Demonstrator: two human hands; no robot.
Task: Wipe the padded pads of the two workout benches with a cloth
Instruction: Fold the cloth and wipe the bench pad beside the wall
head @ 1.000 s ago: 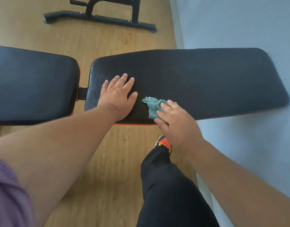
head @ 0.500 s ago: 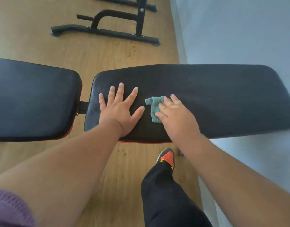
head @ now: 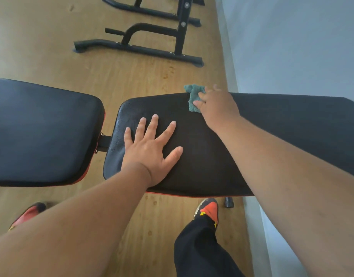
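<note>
Right hand (head: 216,105) hides part of the cloth (head: 194,97).

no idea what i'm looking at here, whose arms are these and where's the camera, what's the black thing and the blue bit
There is no machine here. The arms belong to a person, and the picture comes from a wide-angle camera worn on their head, looking forward and down, so you see what they see.

The long black thing is the padded back pad of a workout bench. The separate black cushion on the left is its seat pad.

The left hand lies flat on the back pad with fingers spread and holds nothing. The right hand presses a small teal cloth against the pad's far edge; part of the cloth sticks out past that edge.

Below are a wooden floor, the person's shoes and a dark trouser leg. Beyond the bench stands a black metal frame.
</note>
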